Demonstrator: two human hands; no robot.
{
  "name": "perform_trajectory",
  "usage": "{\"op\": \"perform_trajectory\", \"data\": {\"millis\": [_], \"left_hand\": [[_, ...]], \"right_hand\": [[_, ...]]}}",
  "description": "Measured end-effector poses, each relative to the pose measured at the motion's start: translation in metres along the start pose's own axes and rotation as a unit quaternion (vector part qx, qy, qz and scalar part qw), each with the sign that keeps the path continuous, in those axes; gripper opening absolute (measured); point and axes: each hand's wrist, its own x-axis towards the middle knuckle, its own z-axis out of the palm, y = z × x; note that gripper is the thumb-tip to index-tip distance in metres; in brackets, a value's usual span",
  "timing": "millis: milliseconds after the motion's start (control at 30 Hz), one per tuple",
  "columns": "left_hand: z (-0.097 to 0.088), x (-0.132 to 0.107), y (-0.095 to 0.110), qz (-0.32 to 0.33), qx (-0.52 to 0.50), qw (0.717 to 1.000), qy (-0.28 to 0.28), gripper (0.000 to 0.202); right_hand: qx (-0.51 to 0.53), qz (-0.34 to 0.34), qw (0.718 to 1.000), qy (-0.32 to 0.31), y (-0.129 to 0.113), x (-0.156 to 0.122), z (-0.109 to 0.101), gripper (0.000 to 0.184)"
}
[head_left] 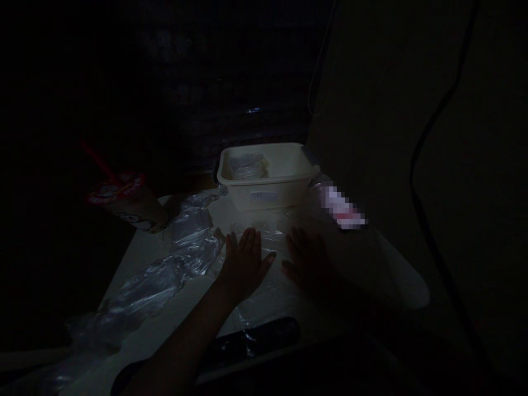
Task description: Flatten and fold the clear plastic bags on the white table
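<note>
In very dim light, the person's left hand [241,269] is palm down over the pale table [173,313], its fingers stretched out nearly straight and the thumb spread to the side, gripping nothing that shows. The right hand [310,261], blurred and darker, also has its fingers extended with the thumb apart; nothing can be seen in its grasp. A thin clear plastic sheet [270,236] lies flat at and between the fingertips; how firmly either hand presses it cannot be told. Just beyond the fingers stands a white tub [264,196] with a clear plastic packet [247,166] inside. Left of the left fingers runs crumpled clear plastic [152,283], and past it stands a cup [142,209] with a red straw [98,159]. Beyond and right of the right fingers is a bright pixelated item [343,206]; farther right hangs a dark cable [413,184]. A long black object [272,333] lies nearer the person than the fingers.
</note>
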Motion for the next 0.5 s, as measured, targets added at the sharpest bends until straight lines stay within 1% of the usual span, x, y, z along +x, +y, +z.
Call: {"op": "perform_trajectory", "data": {"millis": [200,333,433,500], "left_hand": [[-0.002,0.001,0.001,-0.004,0.004,1.0,0.009,0.056],[-0.003,0.006,-0.007,-0.032,-0.011,0.999,0.033,0.051],[-0.016,0.003,-0.017,-0.071,-0.068,0.993,0.066,0.046],[-0.03,-0.007,-0.023,-0.097,-0.14,0.982,0.08,0.042]], "right_hand": [[-0.004,0.001,1.0,-0.01,0.0,-0.003,0.001,0.055],[-0.01,0.024,1.0,-0.003,0.0,-0.004,0.003,0.053],[-0.023,0.061,0.998,-0.009,0.004,-0.008,0.001,0.052],[-0.025,0.081,0.996,-0.023,0.008,-0.012,0.0,0.049]]}}
